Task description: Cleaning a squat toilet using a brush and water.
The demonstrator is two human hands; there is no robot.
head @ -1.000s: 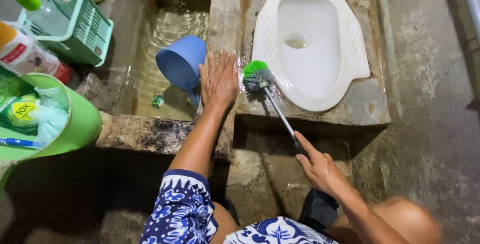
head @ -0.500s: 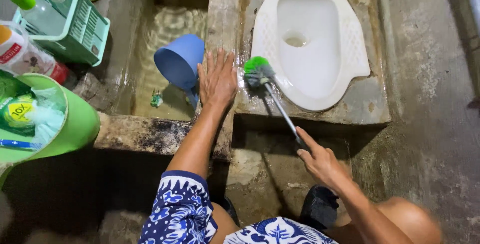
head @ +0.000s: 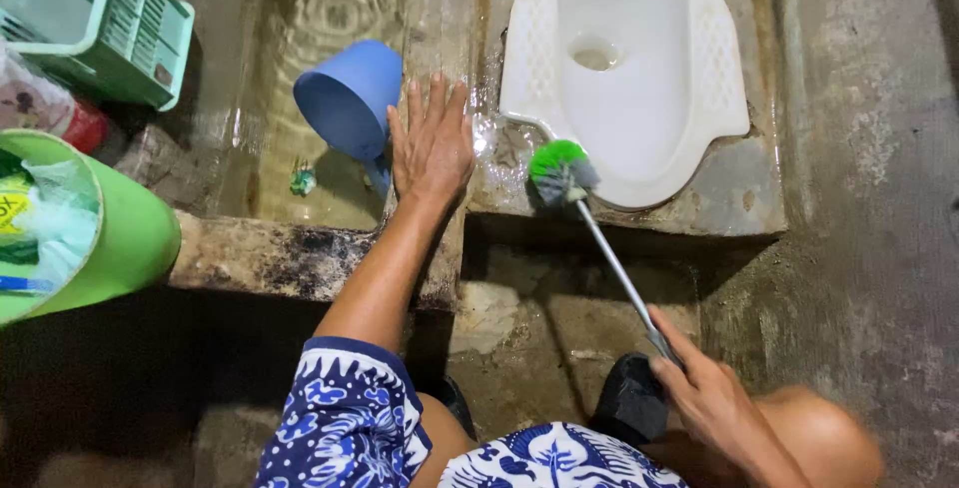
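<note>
- The fingers (head: 432,98) of the left hand (head: 432,148) are spread and laid flat, pointing toward 12 o'clock, on the concrete ledge (head: 440,8) between the water trough (head: 320,38) and the toilet platform (head: 739,188).
- The right hand (head: 704,393), at 5 o'clock in the view, has its fingers curled tight around the end of the metal handle (head: 614,263) of the toilet brush (head: 561,173).
- The handle slants up toward 11 o'clock; the green-and-grey bristle head sits on the wet platform, touching the front rim of the white squat toilet (head: 624,68) at its 7 o'clock edge.
- The brush head lies just beside the left hand, at its 3 o'clock, not touching it.
- A blue plastic scoop (head: 345,98) tilts in the trough at 9 o'clock of the left hand, its rim close to the thumb side.
- Well apart at 9 o'clock of the view, a green bucket (head: 120,243) holds packets; above it, at 10 o'clock, stands a pale green basket (head: 120,33) with bottles.
- A blue-and-white patterned sleeve (head: 345,413) covers the left upper arm.
</note>
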